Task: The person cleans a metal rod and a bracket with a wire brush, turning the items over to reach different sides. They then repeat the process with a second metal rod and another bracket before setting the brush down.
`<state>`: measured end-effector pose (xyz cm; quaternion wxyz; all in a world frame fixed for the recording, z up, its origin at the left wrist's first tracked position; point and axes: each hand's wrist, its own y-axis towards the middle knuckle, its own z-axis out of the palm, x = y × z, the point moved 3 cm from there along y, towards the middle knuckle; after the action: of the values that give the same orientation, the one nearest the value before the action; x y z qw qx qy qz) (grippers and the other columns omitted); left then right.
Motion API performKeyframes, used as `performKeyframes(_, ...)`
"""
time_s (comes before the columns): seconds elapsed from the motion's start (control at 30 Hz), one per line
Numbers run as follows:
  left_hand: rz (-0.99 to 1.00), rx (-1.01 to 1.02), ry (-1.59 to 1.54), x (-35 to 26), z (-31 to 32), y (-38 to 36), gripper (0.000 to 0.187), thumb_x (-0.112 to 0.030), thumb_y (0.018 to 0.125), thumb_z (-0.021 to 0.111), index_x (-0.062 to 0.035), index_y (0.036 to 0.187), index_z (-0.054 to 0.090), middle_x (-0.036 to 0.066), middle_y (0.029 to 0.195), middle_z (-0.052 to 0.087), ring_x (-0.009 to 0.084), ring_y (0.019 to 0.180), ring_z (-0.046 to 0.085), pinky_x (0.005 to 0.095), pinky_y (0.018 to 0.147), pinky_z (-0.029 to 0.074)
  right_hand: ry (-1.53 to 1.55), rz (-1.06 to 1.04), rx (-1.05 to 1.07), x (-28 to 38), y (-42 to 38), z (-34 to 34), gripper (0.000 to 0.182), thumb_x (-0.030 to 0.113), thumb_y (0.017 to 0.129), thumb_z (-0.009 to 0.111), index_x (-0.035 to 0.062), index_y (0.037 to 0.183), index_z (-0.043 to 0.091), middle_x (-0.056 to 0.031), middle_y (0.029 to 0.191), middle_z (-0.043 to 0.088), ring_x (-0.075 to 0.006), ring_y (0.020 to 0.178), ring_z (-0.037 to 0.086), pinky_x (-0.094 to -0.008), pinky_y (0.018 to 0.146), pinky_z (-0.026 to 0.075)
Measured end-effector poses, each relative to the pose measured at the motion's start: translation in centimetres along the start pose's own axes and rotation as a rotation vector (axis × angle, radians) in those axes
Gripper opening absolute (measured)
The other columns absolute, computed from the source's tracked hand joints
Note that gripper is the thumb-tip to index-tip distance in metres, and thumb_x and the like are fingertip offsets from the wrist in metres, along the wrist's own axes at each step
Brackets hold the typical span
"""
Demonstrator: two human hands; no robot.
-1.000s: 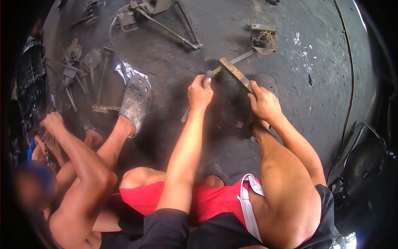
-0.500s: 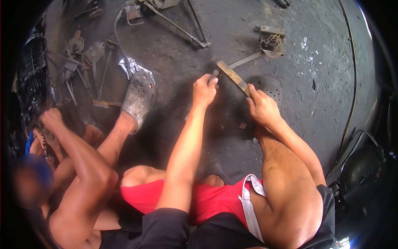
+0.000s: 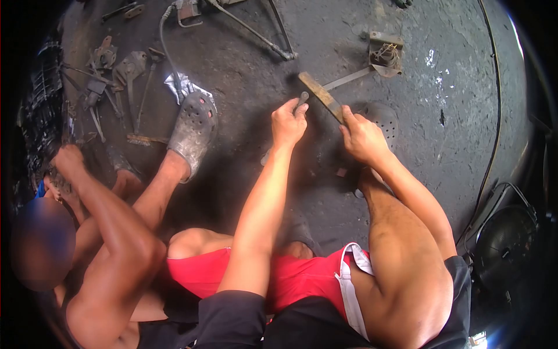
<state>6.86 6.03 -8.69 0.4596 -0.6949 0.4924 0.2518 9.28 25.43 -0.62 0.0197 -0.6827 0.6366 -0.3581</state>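
Between the two hands, above the dark concrete floor (image 3: 372, 35), a flat wooden-handled tool (image 3: 318, 94) slants up to the left; the right hand (image 3: 361, 137) wraps its fingers tight round the lower end; the left hand (image 3: 288, 123) pinches a thin metal rod (image 3: 300, 100) with curled fingers, its tip just beside the tool; a grey perforated clog (image 3: 193, 131) sits further left; a co-worker's hand (image 3: 65, 164) is well apart.
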Motion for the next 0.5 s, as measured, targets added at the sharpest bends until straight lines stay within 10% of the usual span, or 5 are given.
performKeyframes(0.4, 0.072, -0.126, 0.032, -0.5, 0.2, -0.5, 0.028, -0.017, 0.083, 0.072, 0.0017, 0.104, 0.069, 0.023, 0.080, 0.068, 0.0371, 0.076, 0.069, 0.0397, 0.067, 0.052, 0.018, -0.142, -0.041, -0.8, 0.0, 1.7, 0.055, 0.021, 0.091, 0.058, 0.0001, 0.138, 0.040, -0.0254, 0.091, 0.063, -0.0450, 0.078, 0.065, -0.0520, 0.071, 0.053)
performKeyframes(0.5, 0.058, -0.077, 0.028, -0.5, -0.1, -0.6, 0.028, -0.013, 0.085, 0.070, 0.0063, 0.106, 0.068, 0.014, 0.072, 0.069, 0.0189, 0.065, 0.068, 0.0311, 0.065, 0.052, -0.023, -0.098, 0.028, -1.8, -3.3, 0.3, 0.054, 0.020, 0.091, 0.058, -0.0016, 0.138, 0.041, -0.0265, 0.090, 0.062, -0.0450, 0.075, 0.065, -0.0521, 0.070, 0.054)
